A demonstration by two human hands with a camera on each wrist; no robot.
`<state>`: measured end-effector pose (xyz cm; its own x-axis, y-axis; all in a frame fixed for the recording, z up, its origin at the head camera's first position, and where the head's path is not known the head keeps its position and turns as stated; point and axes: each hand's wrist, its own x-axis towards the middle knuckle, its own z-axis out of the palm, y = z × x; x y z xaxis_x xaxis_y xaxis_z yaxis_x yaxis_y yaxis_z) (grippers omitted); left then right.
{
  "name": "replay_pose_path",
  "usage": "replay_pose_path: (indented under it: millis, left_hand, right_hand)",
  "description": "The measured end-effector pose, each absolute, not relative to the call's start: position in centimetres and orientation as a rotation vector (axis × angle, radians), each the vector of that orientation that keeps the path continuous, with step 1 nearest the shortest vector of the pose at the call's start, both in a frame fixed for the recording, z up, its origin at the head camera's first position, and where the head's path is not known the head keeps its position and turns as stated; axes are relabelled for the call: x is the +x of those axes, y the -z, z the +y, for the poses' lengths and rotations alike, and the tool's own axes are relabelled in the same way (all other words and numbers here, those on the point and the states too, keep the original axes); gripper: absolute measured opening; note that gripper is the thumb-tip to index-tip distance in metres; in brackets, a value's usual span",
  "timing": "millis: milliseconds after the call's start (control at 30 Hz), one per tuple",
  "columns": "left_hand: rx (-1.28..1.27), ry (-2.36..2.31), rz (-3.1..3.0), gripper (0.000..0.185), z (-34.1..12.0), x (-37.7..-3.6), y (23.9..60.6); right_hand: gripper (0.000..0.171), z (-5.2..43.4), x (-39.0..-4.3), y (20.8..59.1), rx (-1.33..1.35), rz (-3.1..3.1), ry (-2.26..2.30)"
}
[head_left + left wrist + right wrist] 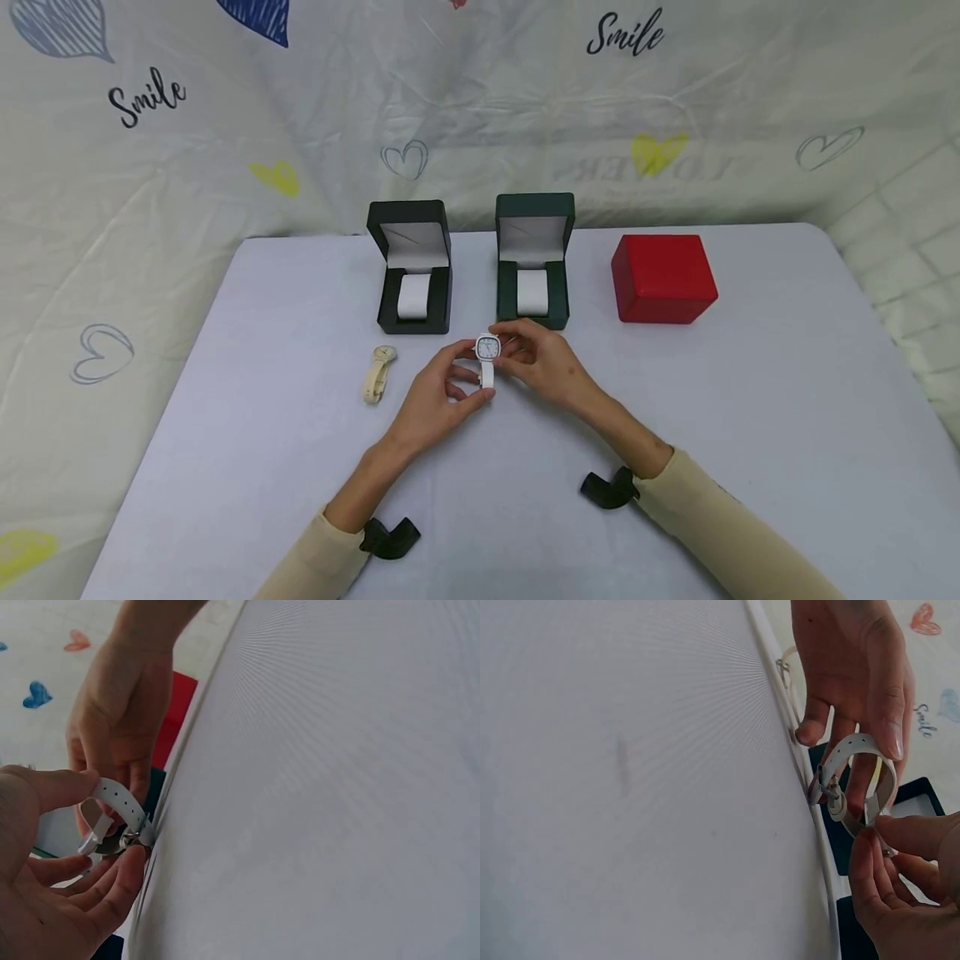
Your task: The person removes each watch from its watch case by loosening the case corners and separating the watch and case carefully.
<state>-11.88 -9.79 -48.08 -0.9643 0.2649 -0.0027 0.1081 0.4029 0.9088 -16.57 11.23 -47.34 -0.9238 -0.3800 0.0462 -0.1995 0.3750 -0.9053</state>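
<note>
Hands meet above the table in the head view: left hand and right hand pinch a white watch before the green box. Left wrist view: thumb and fingers pinch the strap near its buckle. Right wrist view: fingertips pinch the looped strap. Judged: fastening it; next, seat it on the pillow.

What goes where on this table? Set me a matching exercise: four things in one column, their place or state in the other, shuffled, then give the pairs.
Things:
1. white watch
2. beige watch
3. red box
4. black box

Place or state:
A. closed, far right of the row
B. held in the grip of the left hand and right hand
C. lying on the table, untouched
D. open, far left of the row

Pairs: 1-B, 2-C, 3-A, 4-D
</note>
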Motion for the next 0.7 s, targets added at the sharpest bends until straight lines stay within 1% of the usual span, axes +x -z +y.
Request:
replay_pose_path:
  millis: [700]
  left_hand:
    - [0.291, -1.502, 2.524, 0.068, -9.96, -11.59, 47.62]
  right_hand:
    - [0.046, 11.25, -16.46, 47.15, -0.555, 2.459, 1.477]
